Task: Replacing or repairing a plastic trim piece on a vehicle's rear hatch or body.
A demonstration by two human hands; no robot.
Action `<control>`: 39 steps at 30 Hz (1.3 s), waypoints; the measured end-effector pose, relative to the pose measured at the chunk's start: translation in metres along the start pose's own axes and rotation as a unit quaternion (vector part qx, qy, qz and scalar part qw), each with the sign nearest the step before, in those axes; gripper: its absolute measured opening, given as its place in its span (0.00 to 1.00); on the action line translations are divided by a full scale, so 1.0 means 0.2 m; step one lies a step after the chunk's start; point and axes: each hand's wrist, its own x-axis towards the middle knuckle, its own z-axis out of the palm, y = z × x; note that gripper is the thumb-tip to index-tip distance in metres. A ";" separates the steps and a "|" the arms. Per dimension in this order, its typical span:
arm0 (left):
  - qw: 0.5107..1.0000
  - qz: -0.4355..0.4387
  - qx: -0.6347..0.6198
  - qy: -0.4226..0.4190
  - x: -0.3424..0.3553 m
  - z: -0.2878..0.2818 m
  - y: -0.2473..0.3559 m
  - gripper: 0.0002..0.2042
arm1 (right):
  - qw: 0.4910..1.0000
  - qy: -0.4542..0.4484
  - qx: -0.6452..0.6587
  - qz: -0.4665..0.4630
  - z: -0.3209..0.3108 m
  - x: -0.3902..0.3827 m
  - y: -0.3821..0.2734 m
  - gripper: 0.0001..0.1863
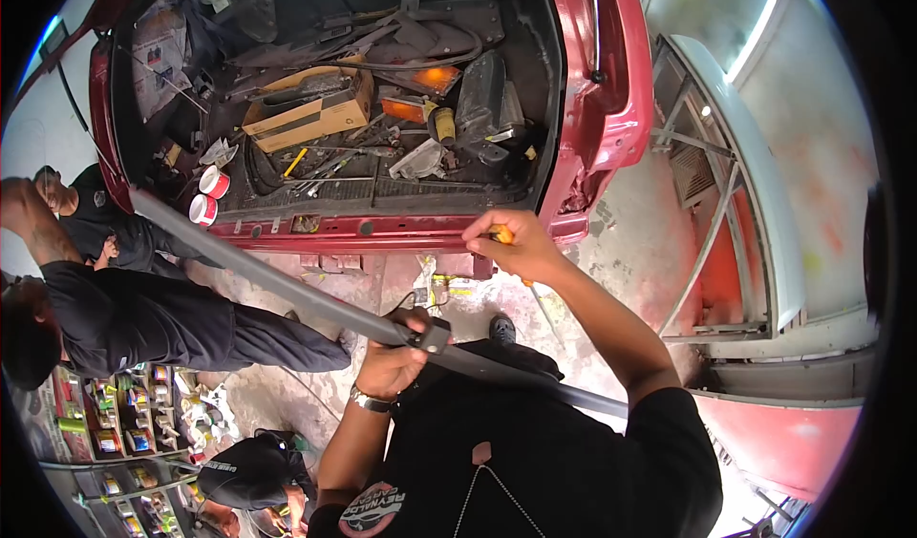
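Off the near left corner of the red vehicle's cargo bay (430,232), a co-worker in dark clothes (143,318) stood close alongside the far end of the long grey strip (287,283) that you were carrying, leaving little room on that side. From that corner, its long axis slanted down to your right, crossing in front of the bay's near edge and then your chest. Below its left half, a rack of small cans (134,414) stood at the lower left, and another person (253,471) was bent low beside it. Along the bay's near edge, from the left corner, lay two red-and-white tubs (209,195), then, farther in, an open cardboard box (310,118). Your left hand (390,366) was closed around the strip near its middle, its fingers against a dark block (435,336) there, so it was the nearer hand. Deeper in the bay were orange lamps (435,80). Your right hand (516,244) was up by the near edge, toward its right corner, curled around an orange-yellow handle (501,233) and well apart from the strip; what tool it belonged to, you couldn't tell. The strip's other end went out of sight behind your right upper arm, and past that a pale curved panel (740,156) stood at the right.
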 end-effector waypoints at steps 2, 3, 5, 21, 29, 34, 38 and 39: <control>0.999 -0.028 -0.010 -0.026 -0.04 0.05 0.02 0.16 | 0.997 -0.046 0.052 0.037 0.04 -0.13 -0.15 0.05; 0.998 -0.040 -0.007 -0.049 -0.07 0.04 0.02 0.16 | 0.996 -0.056 0.063 0.029 0.07 -0.19 -0.20 0.05; 0.995 -0.062 -0.006 -0.082 -0.14 0.05 0.03 0.17 | 0.996 -0.072 0.062 -0.002 0.17 -0.30 -0.33 0.04; 0.971 -0.073 0.162 -0.159 -0.65 0.31 0.16 0.12 | 0.966 -0.244 -0.056 -0.068 0.63 -0.83 -0.91 0.04; 0.984 -0.009 0.164 -0.069 -0.88 0.34 0.15 0.13 | 0.916 -0.350 -0.154 -0.121 0.79 -0.81 -1.03 0.06; 0.993 0.017 0.119 0.000 -0.95 0.37 0.13 0.12 | 0.886 -0.389 -0.239 -0.077 0.86 -0.79 -1.09 0.06; 0.997 0.016 0.056 0.049 -0.99 0.39 0.14 0.11 | 0.879 -0.383 -0.271 -0.083 0.92 -0.79 -1.13 0.06; 0.997 0.021 0.055 0.052 -1.00 0.39 0.14 0.11 | 0.881 -0.370 -0.283 -0.077 0.94 -0.79 -1.14 0.06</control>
